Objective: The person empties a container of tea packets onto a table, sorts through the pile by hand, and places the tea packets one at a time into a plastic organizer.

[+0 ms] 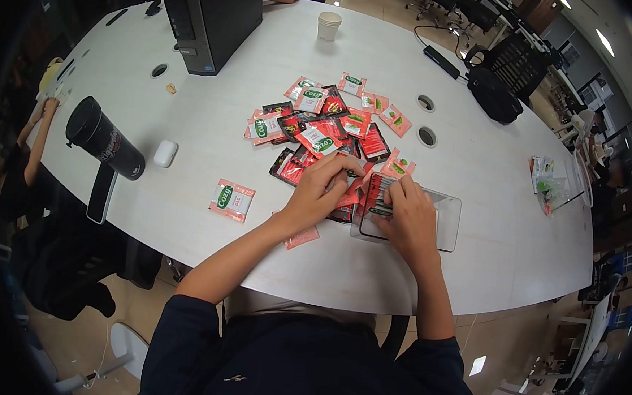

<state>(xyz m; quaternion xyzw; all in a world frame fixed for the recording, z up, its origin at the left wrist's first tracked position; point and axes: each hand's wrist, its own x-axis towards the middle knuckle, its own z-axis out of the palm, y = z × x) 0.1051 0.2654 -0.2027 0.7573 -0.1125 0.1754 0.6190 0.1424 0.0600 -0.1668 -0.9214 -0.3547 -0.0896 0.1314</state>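
Clear plastic is being shown by the box (447, 227), where a row of packets (377, 190) is being held on edge, probably by the end wall and close packing. The right hand (410, 221) is being held over this row with fingers bent down into the box, seemingly to steady it; any grip is being hidden. The left hand (316, 190) is being held half-curled at the near edge of the loose pile (321, 141), beside the box; whether a packet is being pinched is unclear. Easy reach is perhaps being served by the pile's closeness.
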